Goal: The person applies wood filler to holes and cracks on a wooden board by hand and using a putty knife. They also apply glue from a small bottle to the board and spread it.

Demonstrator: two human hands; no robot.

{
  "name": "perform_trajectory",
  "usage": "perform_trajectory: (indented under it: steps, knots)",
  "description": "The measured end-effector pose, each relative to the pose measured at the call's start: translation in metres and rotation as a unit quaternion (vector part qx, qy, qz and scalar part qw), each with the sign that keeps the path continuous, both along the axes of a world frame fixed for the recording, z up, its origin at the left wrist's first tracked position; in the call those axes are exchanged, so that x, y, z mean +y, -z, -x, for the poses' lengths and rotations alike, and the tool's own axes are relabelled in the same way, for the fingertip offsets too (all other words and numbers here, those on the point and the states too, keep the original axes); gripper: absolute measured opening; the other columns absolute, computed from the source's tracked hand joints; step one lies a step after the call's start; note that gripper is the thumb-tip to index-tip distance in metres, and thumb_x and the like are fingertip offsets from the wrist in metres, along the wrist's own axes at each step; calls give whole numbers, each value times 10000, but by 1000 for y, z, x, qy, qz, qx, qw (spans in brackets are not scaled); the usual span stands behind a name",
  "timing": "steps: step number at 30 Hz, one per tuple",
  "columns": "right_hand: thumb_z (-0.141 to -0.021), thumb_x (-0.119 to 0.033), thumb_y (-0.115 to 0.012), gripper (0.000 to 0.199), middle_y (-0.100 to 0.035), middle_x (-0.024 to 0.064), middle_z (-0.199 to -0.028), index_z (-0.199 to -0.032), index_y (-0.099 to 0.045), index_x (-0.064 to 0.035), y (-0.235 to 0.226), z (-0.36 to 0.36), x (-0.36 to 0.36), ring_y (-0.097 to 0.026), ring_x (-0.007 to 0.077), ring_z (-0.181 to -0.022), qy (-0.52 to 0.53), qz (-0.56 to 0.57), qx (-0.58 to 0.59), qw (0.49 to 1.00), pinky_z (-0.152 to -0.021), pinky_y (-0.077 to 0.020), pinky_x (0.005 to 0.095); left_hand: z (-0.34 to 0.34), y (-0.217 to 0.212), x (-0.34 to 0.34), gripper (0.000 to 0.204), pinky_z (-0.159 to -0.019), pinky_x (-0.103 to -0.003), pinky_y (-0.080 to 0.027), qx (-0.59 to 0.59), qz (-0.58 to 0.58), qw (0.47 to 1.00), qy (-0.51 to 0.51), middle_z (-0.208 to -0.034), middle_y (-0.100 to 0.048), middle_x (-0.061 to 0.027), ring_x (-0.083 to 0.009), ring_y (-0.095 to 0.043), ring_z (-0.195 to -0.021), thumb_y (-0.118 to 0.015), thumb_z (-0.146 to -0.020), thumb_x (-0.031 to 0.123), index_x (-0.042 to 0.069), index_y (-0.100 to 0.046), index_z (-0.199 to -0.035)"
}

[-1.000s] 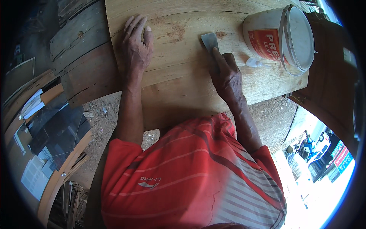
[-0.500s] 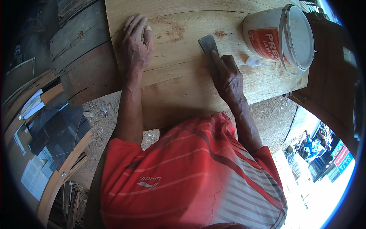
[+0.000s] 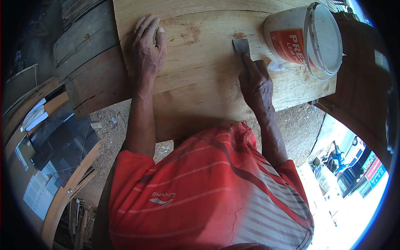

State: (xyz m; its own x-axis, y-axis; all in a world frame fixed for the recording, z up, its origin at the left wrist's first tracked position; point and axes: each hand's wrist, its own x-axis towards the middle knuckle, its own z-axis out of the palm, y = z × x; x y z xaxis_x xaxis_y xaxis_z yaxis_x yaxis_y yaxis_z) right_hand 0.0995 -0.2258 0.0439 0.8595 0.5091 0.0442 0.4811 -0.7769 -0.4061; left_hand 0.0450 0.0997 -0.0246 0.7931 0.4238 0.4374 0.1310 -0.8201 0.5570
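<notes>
My right hand (image 3: 256, 81) is wrapped round the handle of a putty knife (image 3: 241, 46). The knife's flat dark blade points away from me and rests on or just over the pale wooden board (image 3: 196, 89), beside a patch of reddish-brown dust (image 3: 238, 35). My left hand (image 3: 148, 43) lies on the board's left part, fingers stretched out and pointing away, holding nothing. Another reddish-brown smear (image 3: 191, 34) marks the wood between my hands. Close to the right hand, a small whitish translucent piece (image 3: 276, 66) lies by the bucket; its kind is unclear.
A white bucket (image 3: 273, 25) with a red label and wire handle stands on the board at the far right. Darker old planks (image 3: 93, 46) adjoin the board's left edge. Dusty ground (image 3: 293, 129) shows below the near edge. A dark brown panel (image 3: 362, 83) rises at right.
My right hand has moved the putty knife to the right, and its blade now sits close to the dust patch by the bucket. The left hand stays in place on the board.
</notes>
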Motion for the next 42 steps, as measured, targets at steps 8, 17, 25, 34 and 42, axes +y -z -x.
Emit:
perform_trajectory:
  steps: [8, 17, 25, 34, 42]
  knots:
    - [-997, -80, -666, 344, -660, 193, -989, -1335, -716, -40, -15, -2, 15, -694, 388, -862, -1, 14, 17, 1000, -762, -581, 497, 2, -8, -2, 361, -1198, -448, -469, 16, 7, 1000, 6, -1442, -685, -172, -364, -568, -1438, -598, -1075, 187, -17, -715, -1349]
    - [-999, -143, -685, 361, -641, 228, -1029, -1332, -674, -4, -17, -6, 29, -702, 425, -850, -20, -21, 48, 998, -727, -590, 527, 1, -13, -3, 362, -1191, -440, -478, 28, -8, 1000, -1, -1450, -687, -152, -352, -580, -1431, -594, -1083, 201, -6, -716, -1354]
    - [-994, -133, -690, 382, -633, 212, -1023, -1350, -662, 2, -18, 2, 24, -698, 416, -842, -11, -9, 38, 999, -716, -589, 521, 0, -9, -3, 352, -1184, -450, -484, 10, 5, 1000, 0, -1414, -700, -161, -354, -591, -1401, -624, -1050, 189, -36, -735, -1296]
    - [-995, -131, -686, 392, -628, 204, -1033, -1366, -657, -6, -5, 1, 22, -692, 409, -840, -11, -14, 13, 1000, -715, -592, 520, 0, -12, -3, 361, -1188, -441, -479, 27, -18, 999, -2, -1413, -702, -157, -349, -592, -1402, -620, -1052, 206, -30, -738, -1298]
    - [-995, -149, -692, 428, -629, 204, -1039, -1402, -641, -25, 5, -1, 16, -695, 410, -852, -15, -19, -1, 1000, -711, -594, 518, 2, -14, -3, 357, -1176, -435, -494, 35, -21, 999, -5, -1421, -701, -146, -336, -593, -1407, -623, -1052, 207, -18, -741, -1302]
